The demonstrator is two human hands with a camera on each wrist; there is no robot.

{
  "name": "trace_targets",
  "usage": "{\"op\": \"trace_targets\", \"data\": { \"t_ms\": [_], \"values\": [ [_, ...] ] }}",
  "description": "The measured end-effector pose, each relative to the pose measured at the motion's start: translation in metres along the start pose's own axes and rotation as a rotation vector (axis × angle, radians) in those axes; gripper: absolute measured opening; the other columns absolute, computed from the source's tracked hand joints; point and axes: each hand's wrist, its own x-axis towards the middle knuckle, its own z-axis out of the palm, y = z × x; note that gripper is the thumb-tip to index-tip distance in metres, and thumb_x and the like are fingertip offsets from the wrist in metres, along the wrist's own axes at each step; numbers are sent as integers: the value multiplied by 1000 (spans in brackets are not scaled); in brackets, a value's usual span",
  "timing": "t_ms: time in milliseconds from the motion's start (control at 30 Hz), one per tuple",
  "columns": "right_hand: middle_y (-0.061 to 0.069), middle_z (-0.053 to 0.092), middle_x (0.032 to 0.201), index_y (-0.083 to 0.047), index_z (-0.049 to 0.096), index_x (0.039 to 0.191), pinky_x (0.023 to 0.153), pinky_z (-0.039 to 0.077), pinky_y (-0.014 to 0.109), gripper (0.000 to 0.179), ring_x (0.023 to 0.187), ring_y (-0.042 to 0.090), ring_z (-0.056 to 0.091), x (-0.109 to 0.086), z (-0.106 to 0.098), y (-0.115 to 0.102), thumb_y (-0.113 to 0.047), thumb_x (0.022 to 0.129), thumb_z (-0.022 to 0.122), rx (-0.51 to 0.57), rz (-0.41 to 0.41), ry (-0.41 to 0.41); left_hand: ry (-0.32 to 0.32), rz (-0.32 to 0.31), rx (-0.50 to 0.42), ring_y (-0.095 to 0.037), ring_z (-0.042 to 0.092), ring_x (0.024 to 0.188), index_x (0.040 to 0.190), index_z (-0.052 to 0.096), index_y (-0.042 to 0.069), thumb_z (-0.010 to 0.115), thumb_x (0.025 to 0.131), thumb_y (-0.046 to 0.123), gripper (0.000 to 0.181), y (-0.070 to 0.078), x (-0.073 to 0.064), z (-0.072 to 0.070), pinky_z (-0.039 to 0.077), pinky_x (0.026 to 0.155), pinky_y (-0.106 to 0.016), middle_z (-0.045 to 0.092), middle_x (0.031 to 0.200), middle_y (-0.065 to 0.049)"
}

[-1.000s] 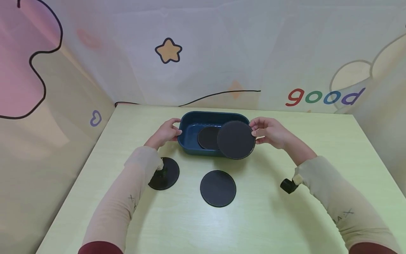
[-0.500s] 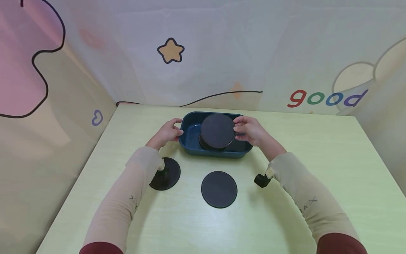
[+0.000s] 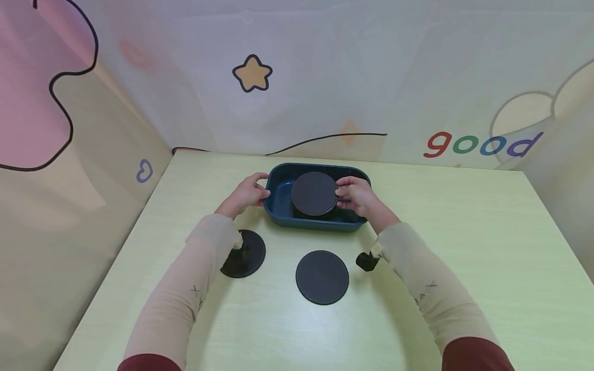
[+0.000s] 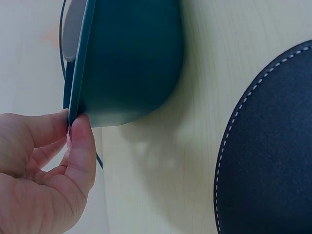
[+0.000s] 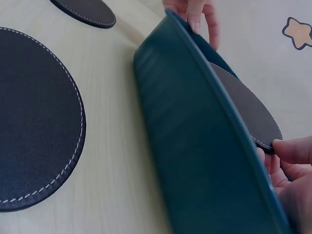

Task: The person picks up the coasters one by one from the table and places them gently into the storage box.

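My left hand (image 3: 247,193) pinches the left rim of a dark teal plastic bin (image 3: 297,223), thumb and fingers on either side of the edge in the left wrist view. Inside the bin, my right hand (image 3: 357,197) pinches the right edge of a round black stitched coaster (image 3: 314,194). That coaster lies over the middle of the bin, above another dark disc mostly hidden beneath it. In the right wrist view the thumb presses on top of the held coaster (image 5: 248,105), the fingers below it.
One black coaster (image 3: 322,277) lies on the pale table (image 3: 278,330) in front of the bin. Another coaster (image 3: 246,255) sits to its left, partly covered by the left sleeve. A printed cloth backdrop (image 3: 325,77) stands behind the table.
My right hand has carried the coaster leftward from the bin's right front edge, then lowered it over the disc inside. The left hand keeps its grip on the rim.
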Motion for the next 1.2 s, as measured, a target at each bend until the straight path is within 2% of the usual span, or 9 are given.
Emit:
{"op": "trace_targets", "data": {
  "t_ms": [133, 433, 700, 833, 967, 1000, 1033, 1200],
  "values": [
    [0, 48, 72, 1, 41, 115, 53, 47, 21, 30, 57, 11, 49, 4, 2, 3, 4, 86, 47, -17, 24, 23, 1, -5, -9, -17, 49, 79, 136, 30, 14, 47, 90, 5, 50, 0, 0, 0, 50, 76, -31, 47, 99, -11],
    [2, 47, 72, 1, 41, 117, 52, 48, 22, 33, 55, 11, 49, 15, 2, 8, 4, 85, 48, -41, 68, 48, 2, -3, -17, -17, 50, 75, 136, 29, 14, 47, 90, 5, 50, 0, -1, 1, 50, 79, -34, 47, 98, -11],
    [3, 48, 72, -1, 44, 113, 54, 49, 23, 29, 56, 12, 49, 13, 4, 5, 4, 85, 48, -89, 100, 69, 1, -1, -25, -17, 50, 72, 136, 29, 13, 46, 90, 5, 50, 0, 0, 2, 49, 80, -36, 47, 96, -10],
    [3, 47, 73, 1, 44, 111, 54, 48, 21, 28, 56, 11, 48, 14, 7, 6, 6, 84, 49, -154, 100, 89, 4, -1, -26, -17, 51, 73, 136, 29, 13, 47, 90, 4, 50, 1, -1, 2, 49, 81, -37, 47, 97, -11],
    [4, 46, 73, 2, 46, 108, 55, 48, 22, 25, 56, 12, 48, 28, 5, 16, 5, 83, 51, -217, 83, 118, 5, 0, -13, -17, 51, 76, 136, 29, 14, 47, 90, 4, 51, 1, 0, 1, 50, 78, -34, 47, 98, -11],
    [5, 46, 72, 0, 49, 104, 53, 48, 24, 23, 55, 13, 47, 40, -1, 24, 5, 82, 53, -203, 63, 106, 4, 3, -8, -18, 51, 77, 136, 29, 14, 47, 90, 5, 51, 1, 0, 1, 51, 77, -32, 47, 98, -11],
    [6, 45, 73, 1, 50, 103, 54, 49, 25, 22, 56, 15, 48, 43, -2, 26, 5, 82, 53, -207, 61, 109, 3, 6, -2, -18, 51, 77, 136, 29, 14, 47, 90, 5, 51, 1, -1, 1, 51, 75, -30, 46, 98, -11],
    [8, 46, 79, -1, 50, 105, 56, 50, 26, 22, 59, 16, 48, 42, -2, 26, 4, 83, 52, -229, 59, 135, 0, 24, 15, -17, 51, 79, 136, 30, 13, 47, 90, 5, 50, -1, -1, 1, 51, 69, -25, 46, 96, -10]
  ]
}}
